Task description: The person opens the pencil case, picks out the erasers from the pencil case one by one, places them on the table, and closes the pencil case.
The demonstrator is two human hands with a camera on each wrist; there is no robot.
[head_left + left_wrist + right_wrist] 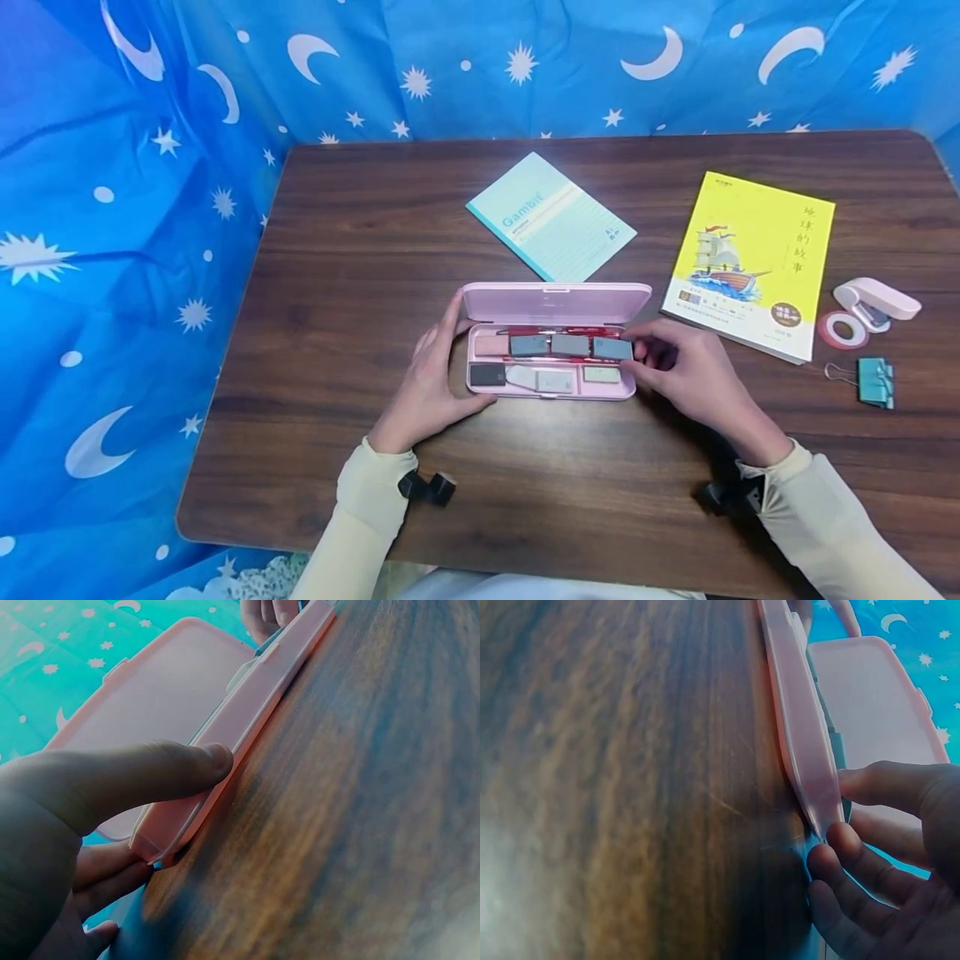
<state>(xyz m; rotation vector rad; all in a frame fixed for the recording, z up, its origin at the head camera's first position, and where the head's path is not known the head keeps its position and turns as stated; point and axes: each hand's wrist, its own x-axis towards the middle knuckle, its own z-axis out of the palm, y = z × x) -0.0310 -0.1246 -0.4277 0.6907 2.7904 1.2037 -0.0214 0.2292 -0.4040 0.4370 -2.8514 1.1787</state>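
An open pink pencil case (555,302) lies at the middle of the brown table (352,250), its lid raised toward the back. Inside are several small grey, pink and white blocks. My left hand (450,358) grips the case's left end, with the thumb (172,766) on the front rim (247,712) and a finger up along the lid. At the right end, my right hand (643,348) pinches a grey block (611,348) in the back row. In the right wrist view the hand (885,862) curls round the end of the case (799,727).
Behind the case lies a teal notebook (551,217). A yellow book (753,262) is at the right, with a white stapler (877,302), a red tape roll (842,330) and teal binder clips (873,381) beyond it. Blue star-and-moon cloth (150,208) surrounds the table.
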